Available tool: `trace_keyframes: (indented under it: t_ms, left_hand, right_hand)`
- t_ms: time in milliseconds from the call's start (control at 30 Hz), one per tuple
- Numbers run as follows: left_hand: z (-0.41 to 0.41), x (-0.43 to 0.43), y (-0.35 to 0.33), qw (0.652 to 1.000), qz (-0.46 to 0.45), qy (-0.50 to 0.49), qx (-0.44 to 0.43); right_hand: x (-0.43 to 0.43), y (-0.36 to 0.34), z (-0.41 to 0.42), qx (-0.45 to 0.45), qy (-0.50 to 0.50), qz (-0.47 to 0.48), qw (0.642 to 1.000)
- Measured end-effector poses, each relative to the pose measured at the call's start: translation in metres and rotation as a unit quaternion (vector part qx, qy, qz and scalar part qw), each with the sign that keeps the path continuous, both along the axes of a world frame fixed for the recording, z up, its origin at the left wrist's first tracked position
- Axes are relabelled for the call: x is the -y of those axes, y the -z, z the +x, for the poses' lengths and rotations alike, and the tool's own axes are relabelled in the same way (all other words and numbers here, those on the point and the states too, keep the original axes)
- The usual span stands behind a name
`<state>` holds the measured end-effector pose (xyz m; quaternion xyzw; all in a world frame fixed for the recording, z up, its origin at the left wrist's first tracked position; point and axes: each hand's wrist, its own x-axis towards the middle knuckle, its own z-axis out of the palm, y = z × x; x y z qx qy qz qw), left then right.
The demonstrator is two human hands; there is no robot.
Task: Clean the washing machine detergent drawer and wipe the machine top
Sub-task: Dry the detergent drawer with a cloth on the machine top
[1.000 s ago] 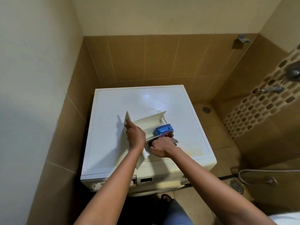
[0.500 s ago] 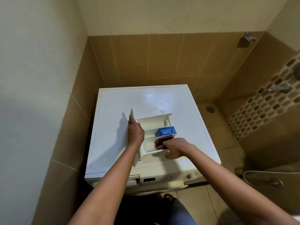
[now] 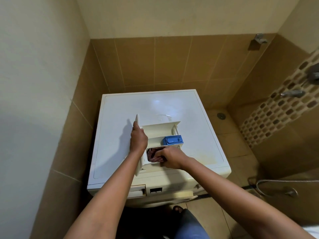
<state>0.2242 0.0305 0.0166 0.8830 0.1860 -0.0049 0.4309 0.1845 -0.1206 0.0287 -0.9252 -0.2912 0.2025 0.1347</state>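
Cream plastic detergent drawer lies out of its slot on the flat white washing machine top, toward the front edge, with its front panel to my left. My left hand grips that panel, fingers wrapped over its edge and close together. My right hand has its fingers curled round a bunched dark reddish cloth, pushed into the compartment nearest me. A blue plastic insert sits in the middle compartment, just beyond the cloth. A metal shower hose lies on the tiled floor, right.
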Motion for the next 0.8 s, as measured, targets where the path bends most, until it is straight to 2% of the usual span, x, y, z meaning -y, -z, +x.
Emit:
trace_keyframes:
  t_ms: [67,167,300,333,400,500,567,600,633,700,733,800]
  left_hand:
    - [-0.001,0.000,-0.002,1.000,0.001,0.000,-0.002]
    - [-0.001,-0.002,-0.003,1.000,0.003,0.000,0.001]
    - [-0.004,0.000,-0.003,1.000,-0.019,0.021,-0.004]
    - [-0.005,0.001,-0.003,0.999,-0.021,0.029,-0.001]
    - [-0.005,0.000,-0.002,0.999,-0.017,0.042,0.005]
    - [-0.005,-0.004,-0.002,0.998,-0.013,0.055,-0.007]
    - [-0.006,-0.005,-0.004,0.998,-0.018,0.054,-0.029]
    - [-0.006,-0.004,-0.004,0.998,-0.024,0.050,-0.043]
    - [-0.007,-0.003,-0.005,0.997,-0.031,0.044,-0.056]
    - [-0.008,0.000,-0.006,0.997,-0.036,0.020,-0.064]
    - [-0.009,0.001,-0.005,0.998,-0.029,0.006,-0.056]
    - [-0.011,0.003,-0.003,0.999,-0.012,-0.007,-0.031]
  right_hand:
    - [0.017,0.000,0.002,-0.028,0.028,0.014,0.999]
    - [0.046,-0.006,0.012,-0.048,0.052,-0.030,0.997]
    - [0.074,-0.032,0.021,-0.155,0.049,-0.018,0.986]
    - [0.078,-0.041,0.023,-0.182,0.051,-0.006,0.982]
    - [0.083,-0.059,0.028,-0.205,0.112,0.079,0.969]
    - [0.072,-0.062,0.030,-0.073,0.250,0.237,0.936]
    - [0.048,-0.054,0.022,-0.039,0.254,0.280,0.925]
    - [0.034,-0.048,0.017,-0.065,0.203,0.268,0.940]
    - [0.022,-0.036,0.013,-0.098,0.118,0.213,0.965]
    - [0.007,-0.016,0.008,-0.110,-0.029,0.046,0.992]
    - [0.004,-0.007,0.008,-0.075,-0.048,-0.002,0.996]
    - [-0.001,0.003,0.009,0.013,-0.031,-0.004,0.999]
